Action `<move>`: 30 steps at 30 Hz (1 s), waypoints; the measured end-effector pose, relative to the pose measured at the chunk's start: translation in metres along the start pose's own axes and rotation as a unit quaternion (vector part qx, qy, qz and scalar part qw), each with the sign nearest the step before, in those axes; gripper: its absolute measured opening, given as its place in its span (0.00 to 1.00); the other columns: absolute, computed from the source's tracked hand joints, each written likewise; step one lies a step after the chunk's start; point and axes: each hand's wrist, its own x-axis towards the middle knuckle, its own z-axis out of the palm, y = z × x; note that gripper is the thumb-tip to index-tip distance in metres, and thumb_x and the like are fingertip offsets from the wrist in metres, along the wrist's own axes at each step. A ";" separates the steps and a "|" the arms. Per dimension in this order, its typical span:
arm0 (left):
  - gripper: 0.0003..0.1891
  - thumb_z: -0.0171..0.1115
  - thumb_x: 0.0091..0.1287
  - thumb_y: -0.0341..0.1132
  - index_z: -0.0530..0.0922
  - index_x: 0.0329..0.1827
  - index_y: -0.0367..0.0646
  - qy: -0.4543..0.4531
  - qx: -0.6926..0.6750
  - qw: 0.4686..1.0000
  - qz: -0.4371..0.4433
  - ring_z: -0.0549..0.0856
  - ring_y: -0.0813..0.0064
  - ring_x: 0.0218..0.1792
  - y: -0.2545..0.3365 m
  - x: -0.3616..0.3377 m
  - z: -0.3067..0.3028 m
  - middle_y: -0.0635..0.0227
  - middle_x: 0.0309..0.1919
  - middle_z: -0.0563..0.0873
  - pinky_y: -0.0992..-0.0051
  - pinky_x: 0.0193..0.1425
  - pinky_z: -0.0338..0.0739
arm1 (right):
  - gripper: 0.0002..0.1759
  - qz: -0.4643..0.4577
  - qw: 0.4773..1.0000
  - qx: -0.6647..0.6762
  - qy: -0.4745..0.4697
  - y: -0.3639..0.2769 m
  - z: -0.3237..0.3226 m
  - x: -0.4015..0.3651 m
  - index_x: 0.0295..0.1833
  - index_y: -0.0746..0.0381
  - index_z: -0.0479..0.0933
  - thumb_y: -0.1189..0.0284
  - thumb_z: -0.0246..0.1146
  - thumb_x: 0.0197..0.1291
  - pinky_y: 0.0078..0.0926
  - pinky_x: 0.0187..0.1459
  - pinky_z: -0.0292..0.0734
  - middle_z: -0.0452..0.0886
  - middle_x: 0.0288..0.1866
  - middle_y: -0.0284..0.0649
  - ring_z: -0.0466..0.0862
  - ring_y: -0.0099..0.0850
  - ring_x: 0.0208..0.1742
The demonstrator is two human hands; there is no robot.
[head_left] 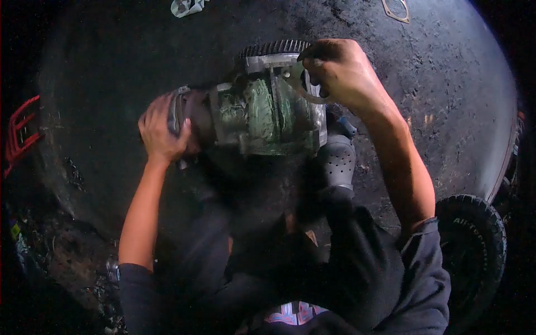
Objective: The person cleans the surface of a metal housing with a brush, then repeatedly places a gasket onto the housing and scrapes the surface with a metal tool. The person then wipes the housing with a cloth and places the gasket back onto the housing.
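A heavy, greasy metal housing (268, 117) lies on the dark floor in front of me, with a toothed gear rim (276, 48) along its far side. Its left end narrows to a dark cylindrical part. My left hand (162, 125) is wrapped round that end, thumb on the near side. At the housing's far right corner, my right hand (340, 70) is closed, fingers bent down. A thin curved piece (314, 99) shows below those fingers, over the housing's face; the fingertips are partly hidden in shadow.
My foot in a grey perforated clog (338, 162) is close to the housing's right end, beside a small blue object (347, 127). A tyre (474, 251) lies at the right. A flat gasket (396, 10) and crumpled pale scrap (187, 6) lie farther off; a red frame (21, 131) stands left.
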 end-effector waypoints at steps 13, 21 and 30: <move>0.31 0.61 0.54 0.48 0.72 0.61 0.45 0.014 0.016 1.000 -0.002 0.73 0.57 0.61 0.002 0.002 0.001 0.58 0.57 0.77 0.55 0.64 0.61 | 0.10 -0.097 0.994 -0.049 0.032 0.017 0.009 0.010 0.36 0.68 0.79 0.74 0.60 0.48 0.35 0.36 0.76 0.80 0.26 0.51 0.81 0.36 0.28; 0.31 0.61 0.56 0.47 0.71 0.62 0.40 -0.009 0.025 1.000 0.002 0.72 0.53 0.61 0.000 0.000 -0.001 0.54 0.58 0.76 0.56 0.65 0.61 | 0.10 -0.074 0.988 0.132 0.034 0.017 -0.003 0.001 0.40 0.70 0.79 0.74 0.62 0.56 0.29 0.35 0.76 0.82 0.27 0.42 0.80 0.28 0.29; 0.31 0.61 0.56 0.47 0.71 0.62 0.41 -0.006 0.008 1.000 -0.001 0.73 0.53 0.61 0.003 0.001 -0.003 0.54 0.58 0.76 0.57 0.65 0.61 | 0.09 -0.210 0.971 -0.091 0.070 0.003 0.017 -0.008 0.37 0.66 0.77 0.75 0.60 0.48 0.45 0.40 0.75 0.79 0.33 0.57 0.78 0.56 0.40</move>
